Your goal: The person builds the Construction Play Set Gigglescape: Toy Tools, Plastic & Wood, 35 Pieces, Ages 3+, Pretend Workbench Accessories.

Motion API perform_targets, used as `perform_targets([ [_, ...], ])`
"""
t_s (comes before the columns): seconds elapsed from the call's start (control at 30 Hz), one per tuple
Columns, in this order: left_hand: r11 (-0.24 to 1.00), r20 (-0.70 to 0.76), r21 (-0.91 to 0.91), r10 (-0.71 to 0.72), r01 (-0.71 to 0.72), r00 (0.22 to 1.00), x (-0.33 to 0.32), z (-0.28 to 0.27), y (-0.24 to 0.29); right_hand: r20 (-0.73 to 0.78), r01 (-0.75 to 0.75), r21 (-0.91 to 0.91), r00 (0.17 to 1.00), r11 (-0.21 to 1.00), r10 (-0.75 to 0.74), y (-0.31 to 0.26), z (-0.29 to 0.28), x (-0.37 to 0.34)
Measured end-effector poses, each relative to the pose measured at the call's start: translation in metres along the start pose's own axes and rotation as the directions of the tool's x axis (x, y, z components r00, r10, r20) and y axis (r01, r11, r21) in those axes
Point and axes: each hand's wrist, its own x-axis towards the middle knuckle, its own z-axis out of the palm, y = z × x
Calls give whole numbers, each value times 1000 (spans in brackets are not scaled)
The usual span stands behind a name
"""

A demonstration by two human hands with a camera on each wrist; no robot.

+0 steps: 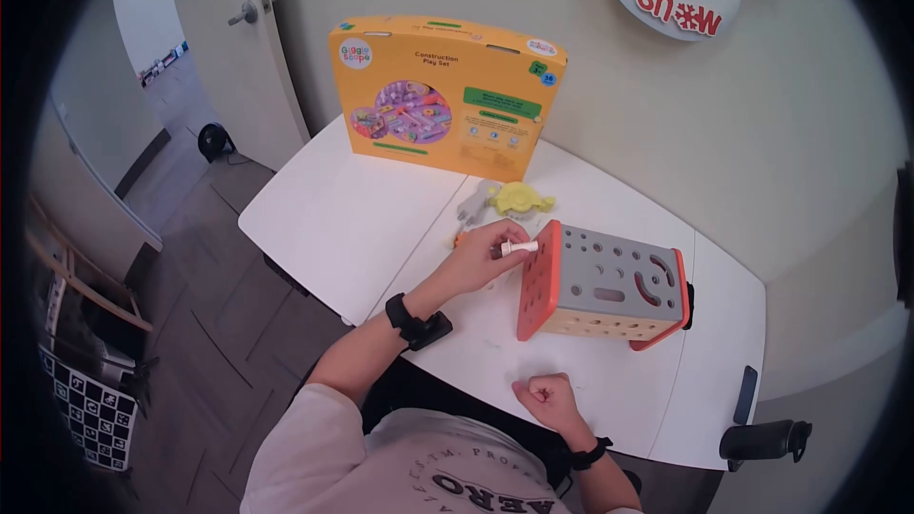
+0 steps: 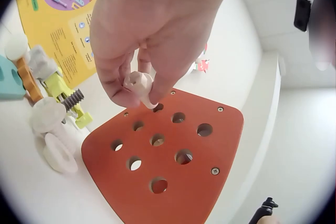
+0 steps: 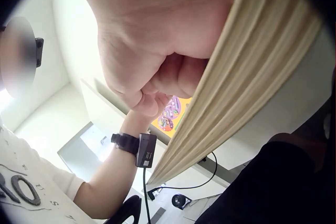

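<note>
My left hand [image 1: 486, 259] pinches a white toy bolt [image 1: 519, 247] between thumb and fingertips. It is at the upper edge of the toy workbench's red end panel [image 2: 157, 150], which has several round holes and screws. In the left wrist view the white bolt [image 2: 138, 82] overlaps the panel's top edge, close to a hole. The workbench has a grey holed face [image 1: 609, 271] and pale wooden sides. My right hand [image 1: 550, 398] is curled into a fist by the table's near edge, and no object shows in it. Its fingers [image 3: 184, 74] fold into the palm.
Beyond my left hand lie yellow [image 1: 522, 198] and grey [image 1: 473, 202] toy parts. Behind them stands a yellow play-set box [image 1: 447, 100]. A black bottle [image 1: 762, 441] and a phone [image 1: 746, 395] are at the table's right end. A wall borders the table's far side.
</note>
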Motion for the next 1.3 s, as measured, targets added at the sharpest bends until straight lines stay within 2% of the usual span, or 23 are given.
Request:
perform_targets([
  [0.1, 997, 7, -28, 66, -66, 998, 7, 6, -22, -15, 1, -3, 1000, 1000, -1, 3, 1, -1],
  [0.2, 996, -48, -51, 66, -69, 997, 5, 10, -26, -19, 7, -3, 1000, 1000, -7, 2, 1, -2],
  [0.3, 988, -69, -50, 139, -143, 988, 3, 11, -16, -18, 9, 15, 1000, 1000, -8, 3, 2, -2],
  [0.4, 988, -44, 104, 119, -114, 992, -1, 12, -4, -16, 23, 29, 1000, 999, -22, 2, 1, -2],
  [0.5, 989, -59, 81, 130, -125, 990, -4, 13, 7, -11, 38, 19, 999, 999, -38, 4, 0, -2],
  [0.7, 988, -2, -142, 54, -54, 999, -4, 21, 3, -13, 32, 30, 999, 999, -32, 1, 0, -2],
  [0.8, 981, -12, -166, 100, -101, 995, -7, 27, 4, -15, 38, 24, 999, 999, -38, 2, 0, 0],
  [0.9, 987, -60, -133, 84, -91, 995, -7, 20, 5, -10, 25, 16, 1000, 1000, -25, 3, 1, -2],
  [1.0, 979, -71, 193, 86, -71, 994, -3, -4, -5, -9, 23, 16, 1000, 1000, -22, 2, 0, -3],
  [1.2, 833, -146, 549, 9, 74, 989, -4, -51, -14, -8, 20, 24, 1000, 1000, -20, 3, 1, -2],
  [1.3, 727, -108, 645, -217, 234, 970, -5, -64, -15, -14, 26, 27, 1000, 999, -26, 1, 1, 0],
])
